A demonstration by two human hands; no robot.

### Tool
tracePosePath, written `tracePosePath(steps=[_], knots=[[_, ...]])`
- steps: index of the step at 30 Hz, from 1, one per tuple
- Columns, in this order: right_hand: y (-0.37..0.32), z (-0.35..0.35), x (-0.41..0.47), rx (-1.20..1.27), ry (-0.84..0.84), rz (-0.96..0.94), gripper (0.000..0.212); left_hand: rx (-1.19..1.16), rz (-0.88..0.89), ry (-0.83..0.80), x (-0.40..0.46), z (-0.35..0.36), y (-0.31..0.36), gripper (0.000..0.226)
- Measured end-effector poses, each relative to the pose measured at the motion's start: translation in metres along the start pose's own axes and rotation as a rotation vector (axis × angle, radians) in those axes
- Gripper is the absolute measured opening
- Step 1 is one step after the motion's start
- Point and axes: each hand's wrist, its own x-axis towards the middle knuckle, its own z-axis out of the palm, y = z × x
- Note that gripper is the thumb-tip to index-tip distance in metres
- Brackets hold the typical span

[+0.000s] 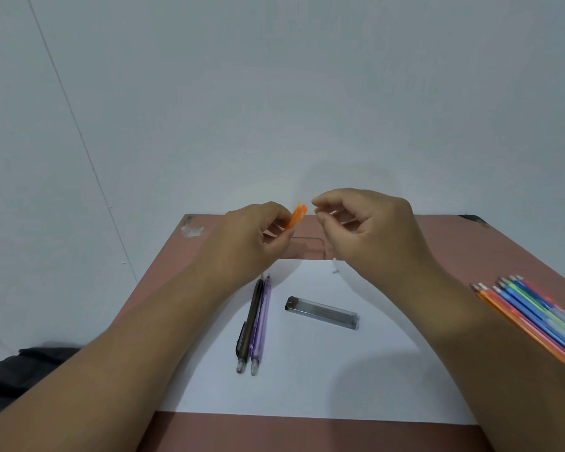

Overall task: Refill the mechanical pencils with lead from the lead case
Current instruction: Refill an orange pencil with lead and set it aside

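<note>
My left hand point(252, 243) grips an orange mechanical pencil point(297, 217), whose upper end sticks out past the fingers. My right hand point(366, 233) is raised just to its right, thumb and forefinger pinched together near the pencil's end; whether a lead is between them is too fine to tell. On the white paper point(323, 380) lie a dark pencil point(250, 324) and a purple pencil point(261, 324) side by side. The clear lead case point(322, 312) lies flat to their right. A small white piece point(336, 271) lies near the paper's far edge.
A row of several coloured pencils point(535, 321) lies at the right edge of the reddish-brown table point(470, 256). A transparent sheet point(307, 247) lies beyond the paper. A dark cloth bundle point(20, 370) sits on the floor at the left. The wall stands directly behind the table.
</note>
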Motion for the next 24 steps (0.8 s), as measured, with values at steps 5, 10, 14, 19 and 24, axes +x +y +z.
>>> tracePosePath(steps=[5,10,14,19,24], knots=[[0.004,-0.001,0.003,-0.09,-0.071,0.15,0.02,-0.001,0.001,0.011,0.0,0.0,0.001,0.014],[0.021,-0.017,0.015,-0.451,-0.475,0.422,0.019,0.017,0.023,0.026,-0.002,-0.003,0.0,0.013],[0.022,-0.019,0.016,-0.442,-0.67,0.466,0.011,0.048,0.054,0.041,-0.002,-0.003,-0.004,0.014],[0.024,-0.015,0.01,-0.381,-0.699,0.44,0.009,0.047,0.055,0.053,-0.001,-0.003,-0.012,0.016],[0.025,-0.011,0.009,-0.378,-0.699,0.416,0.007,0.043,0.045,0.047,-0.001,-0.003,-0.013,0.02]])
